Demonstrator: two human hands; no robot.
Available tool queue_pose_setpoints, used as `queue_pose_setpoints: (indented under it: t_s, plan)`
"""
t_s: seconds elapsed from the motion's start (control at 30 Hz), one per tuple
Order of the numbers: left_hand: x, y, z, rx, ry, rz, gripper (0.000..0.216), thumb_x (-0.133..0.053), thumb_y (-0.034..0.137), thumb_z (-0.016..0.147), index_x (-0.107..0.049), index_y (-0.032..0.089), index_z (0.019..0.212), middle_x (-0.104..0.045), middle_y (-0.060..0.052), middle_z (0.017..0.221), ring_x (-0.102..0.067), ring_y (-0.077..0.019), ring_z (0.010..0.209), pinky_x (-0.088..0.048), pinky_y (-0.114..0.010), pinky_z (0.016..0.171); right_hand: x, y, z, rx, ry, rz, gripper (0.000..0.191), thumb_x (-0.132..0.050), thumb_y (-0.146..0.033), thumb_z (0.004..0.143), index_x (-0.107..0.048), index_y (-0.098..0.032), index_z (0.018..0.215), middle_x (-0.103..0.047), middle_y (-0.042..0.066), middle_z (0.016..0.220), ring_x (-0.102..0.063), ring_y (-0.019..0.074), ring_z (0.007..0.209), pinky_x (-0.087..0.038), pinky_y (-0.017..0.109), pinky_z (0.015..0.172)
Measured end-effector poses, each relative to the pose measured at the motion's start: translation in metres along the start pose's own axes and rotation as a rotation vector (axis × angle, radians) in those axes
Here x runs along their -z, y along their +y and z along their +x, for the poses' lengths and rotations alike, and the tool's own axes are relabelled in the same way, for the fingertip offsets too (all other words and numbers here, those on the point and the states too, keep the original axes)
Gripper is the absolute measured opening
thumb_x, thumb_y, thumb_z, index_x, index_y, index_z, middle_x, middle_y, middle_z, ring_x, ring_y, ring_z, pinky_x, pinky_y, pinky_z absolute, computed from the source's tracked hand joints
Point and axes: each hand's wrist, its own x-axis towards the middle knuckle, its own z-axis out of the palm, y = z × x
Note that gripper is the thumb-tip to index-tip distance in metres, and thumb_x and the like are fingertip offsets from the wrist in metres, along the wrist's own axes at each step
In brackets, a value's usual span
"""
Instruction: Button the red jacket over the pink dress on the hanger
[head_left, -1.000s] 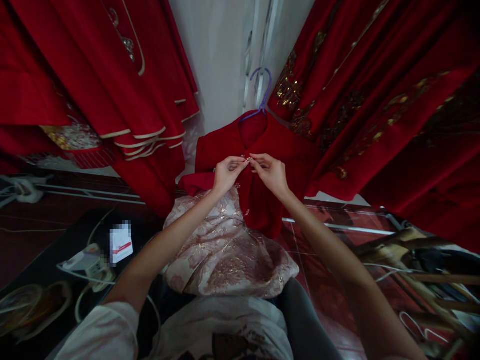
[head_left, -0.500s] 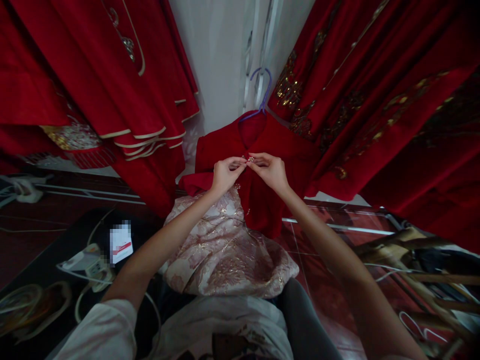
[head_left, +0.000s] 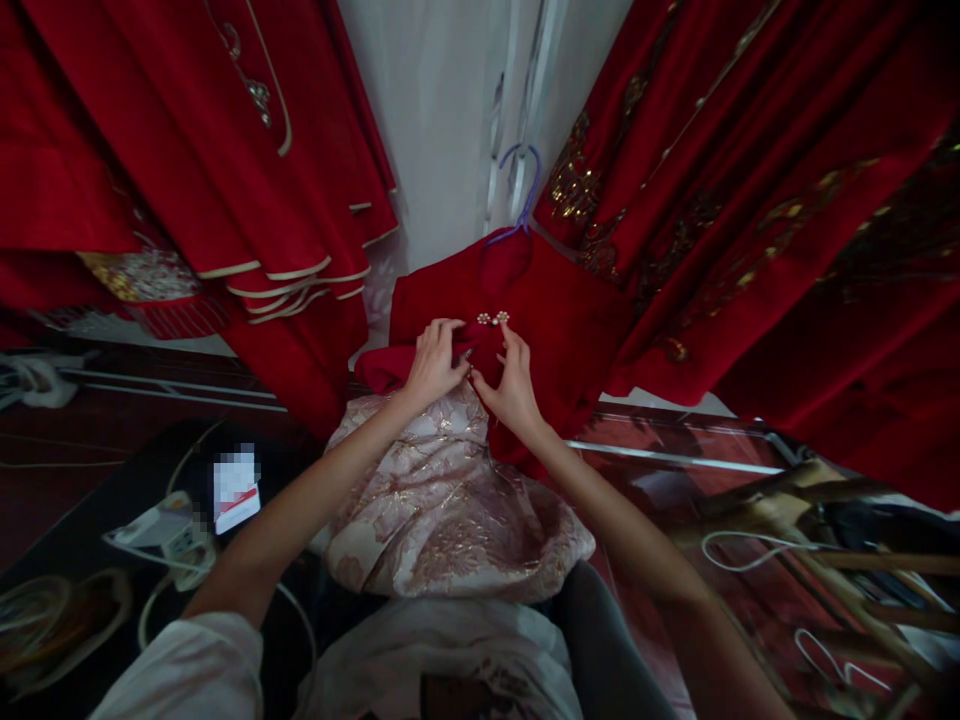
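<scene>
A red jacket [head_left: 562, 300] hangs in front of me on a purple hanger [head_left: 529, 190]. Near its neck, a flower-shaped beaded clasp [head_left: 493, 319] joins the two front edges. Below it, my left hand [head_left: 435, 365] is closed on the jacket's left front edge, fingers curled and thumb low. My right hand [head_left: 514, 385] rests against the other front edge, its thumb and index finger apart. Both thumbs come close together at a small shiny fastening, mostly hidden by the fingers. Pink brocade fabric with gold thread [head_left: 457, 500] lies over my lap below the jacket.
Red embroidered garments [head_left: 300, 200] hang on the left, with more sequinned ones [head_left: 750, 220] on the right. A black surface [head_left: 97, 520] at lower left carries a phone [head_left: 236, 490] and a power strip [head_left: 176, 535]. A wooden rack [head_left: 862, 560] stands at lower right.
Both hands have let go of the upper clasp and moved down the front edges. That clasp now shows uncovered, its two flowers side by side.
</scene>
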Motion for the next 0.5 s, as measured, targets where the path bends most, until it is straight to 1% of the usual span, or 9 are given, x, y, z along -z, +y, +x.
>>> queue_pose_setpoints:
  t_s: [0.07,0.1,0.17,0.27,0.37,0.43,0.5]
  plan:
    - [0.01,-0.014,-0.009,0.043,-0.072,0.177,0.049,-0.06,0.015,0.074,-0.048,0.018,0.122,-0.052,-0.013,0.12,-0.05,-0.0302,0.114,-0.042,-0.046,0.095,-0.007,0.0,-0.02,0.025,-0.064,-0.093,0.085,-0.055,-0.011,0.077,-0.015,-0.023,0.151,-0.025,0.015,0.147,-0.027,0.0287,0.138,-0.036,0.05,0.111]
    - [0.015,-0.021,-0.012,0.059,-0.103,0.248,0.044,-0.06,0.016,0.075,-0.05,0.018,0.118,-0.052,-0.013,0.119,-0.049,-0.0314,0.113,-0.041,-0.046,0.095,-0.009,0.002,-0.028,0.028,-0.093,-0.137,0.085,-0.053,-0.007,0.075,-0.017,-0.021,0.151,-0.024,0.016,0.148,-0.025,0.0296,0.139,-0.033,0.051,0.112]
    - [0.026,-0.034,-0.015,0.083,-0.176,0.331,0.032,-0.06,0.02,0.076,-0.054,0.017,0.108,-0.053,-0.014,0.114,-0.051,-0.0319,0.11,-0.043,-0.044,0.091,-0.012,0.011,-0.038,0.022,-0.123,-0.195,0.083,-0.049,-0.002,0.072,-0.022,-0.018,0.149,-0.027,0.017,0.145,-0.027,0.0298,0.137,-0.031,0.051,0.113]
    - [0.039,-0.041,-0.017,0.134,-0.296,0.31,0.021,-0.06,0.027,0.078,-0.054,0.018,0.096,-0.057,-0.011,0.102,-0.058,-0.0274,0.095,-0.046,-0.037,0.079,-0.012,0.029,-0.04,0.003,-0.118,-0.18,0.069,-0.047,-0.004,0.075,-0.034,-0.015,0.142,-0.04,0.017,0.134,-0.038,0.0272,0.129,-0.035,0.047,0.11]
    - [0.044,-0.033,-0.02,0.18,-0.355,0.214,0.025,-0.06,0.027,0.077,-0.05,0.019,0.1,-0.061,-0.006,0.09,-0.061,-0.0226,0.076,-0.044,-0.031,0.066,-0.009,0.043,-0.032,-0.041,-0.092,-0.097,0.048,-0.049,-0.012,0.08,-0.047,-0.015,0.128,-0.053,0.015,0.118,-0.052,0.0254,0.113,-0.044,0.043,0.1]
    - [0.044,-0.021,-0.022,0.193,-0.372,0.155,0.033,-0.061,0.025,0.077,-0.048,0.019,0.106,-0.061,-0.003,0.083,-0.061,-0.0207,0.069,-0.042,-0.029,0.062,-0.005,0.049,-0.025,-0.095,-0.064,-0.039,0.034,-0.048,-0.017,0.082,-0.053,-0.016,0.116,-0.06,0.013,0.11,-0.057,0.0239,0.103,-0.047,0.04,0.093]
    - [0.043,-0.01,-0.023,0.188,-0.432,0.122,0.033,-0.061,0.026,0.077,-0.049,0.019,0.107,-0.06,-0.001,0.077,-0.06,-0.0191,0.065,-0.041,-0.028,0.061,0.0,0.054,-0.018,-0.167,-0.035,0.0,0.025,-0.043,-0.022,0.086,-0.056,-0.017,0.107,-0.064,0.011,0.103,-0.061,0.0224,0.095,-0.048,0.038,0.09]
